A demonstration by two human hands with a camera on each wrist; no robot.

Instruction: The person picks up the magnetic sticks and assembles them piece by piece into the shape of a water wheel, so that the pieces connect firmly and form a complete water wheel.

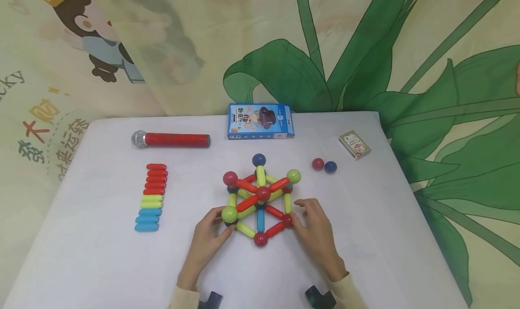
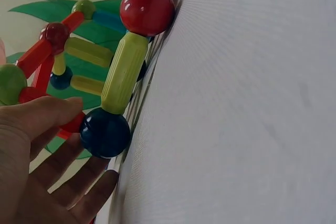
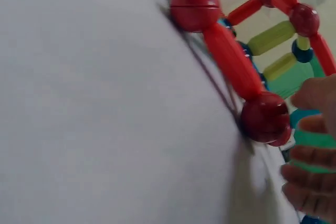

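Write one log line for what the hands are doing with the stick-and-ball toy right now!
left hand: touches green ball | right hand: touches red ball | toy structure: on white table

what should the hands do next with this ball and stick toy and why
Probably reach the right hand for a loose ball. Both hands touch the toy at its near corners, the left hand by a green ball, and spare sticks lie unused.

Both hands touch the rod-and-ball structure (image 1: pixel 260 200): left hand (image 1: pixel 208 237) one side; right hand (image 1: pixel 314 230) opposite.
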